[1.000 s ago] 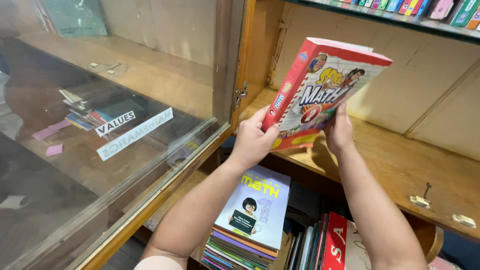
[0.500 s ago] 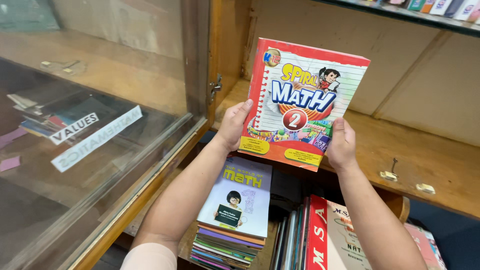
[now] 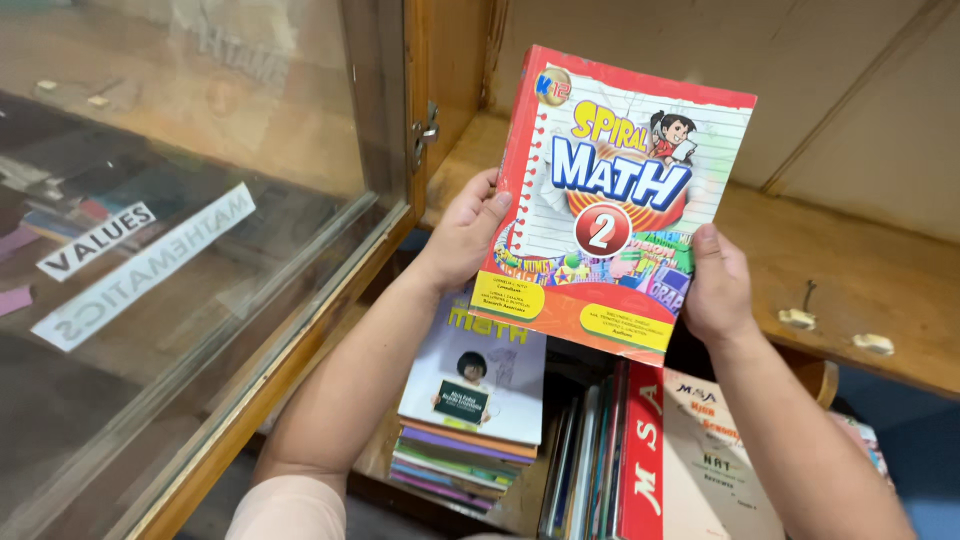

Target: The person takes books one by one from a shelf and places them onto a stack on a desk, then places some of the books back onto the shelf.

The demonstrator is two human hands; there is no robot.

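Observation:
I hold a red workbook (image 3: pixel 610 200) with a cartoon cover upright in front of me, cover facing me. My left hand (image 3: pixel 465 235) grips its left edge and my right hand (image 3: pixel 715 285) grips its lower right edge. Behind the book runs a bare wooden shelf (image 3: pixel 880 280). Below my hands lies a flat stack of thin books (image 3: pixel 470 410) topped by a pale purple workbook.
A glass cabinet door (image 3: pixel 180 260) with white label strips stands open on the left, its latch (image 3: pixel 425 130) by the wooden frame. Upright books (image 3: pixel 640 450), one with a red spine, stand at the lower right. Two small white catches (image 3: pixel 835 330) sit on the shelf.
The book turned from tilted, spine toward me, to cover facing me, and came lower and closer. My view shifted downward and right; both hands stayed on the book's edges.

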